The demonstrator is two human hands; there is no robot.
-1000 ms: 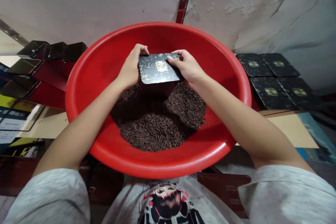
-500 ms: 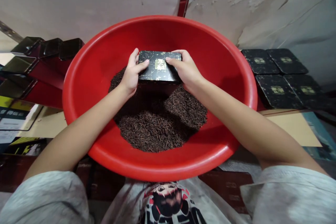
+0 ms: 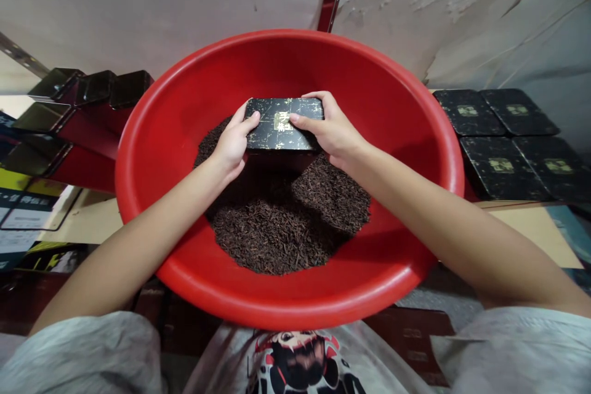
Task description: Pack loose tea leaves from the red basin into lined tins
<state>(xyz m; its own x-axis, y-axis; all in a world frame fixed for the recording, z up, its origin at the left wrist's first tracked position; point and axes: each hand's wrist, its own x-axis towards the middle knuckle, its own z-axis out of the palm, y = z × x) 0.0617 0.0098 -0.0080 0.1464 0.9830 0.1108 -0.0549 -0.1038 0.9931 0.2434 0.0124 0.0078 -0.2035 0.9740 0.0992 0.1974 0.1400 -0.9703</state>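
Between my two hands I hold a black tin [image 3: 272, 135] with a gold-patterned lid, above the loose dark tea leaves [image 3: 281, 237] in a big red basin [image 3: 295, 311]. My left hand [image 3: 233, 144] is closed round its left side, thumb on the lid's edge. On the opposite side my right hand [image 3: 335, 129] grips it, with the thumb lying on the lid beside the gold label. The lid sits on the tin, so its inside is hidden. Shadow darkens the tin's lower part.
Several lidded black tins [image 3: 501, 163] stand to the right of the basin. On the left are several dark tins without patterned lids showing [image 3: 92, 89], with printed sheets [image 3: 28, 212] below them. A peeling wall [image 3: 184, 0] rises behind the basin.
The view has shifted slightly, so the basin and tins appear a little lower and to the right. My left thumb has slid slightly toward the lid's left edge; both hands still hold the tin.
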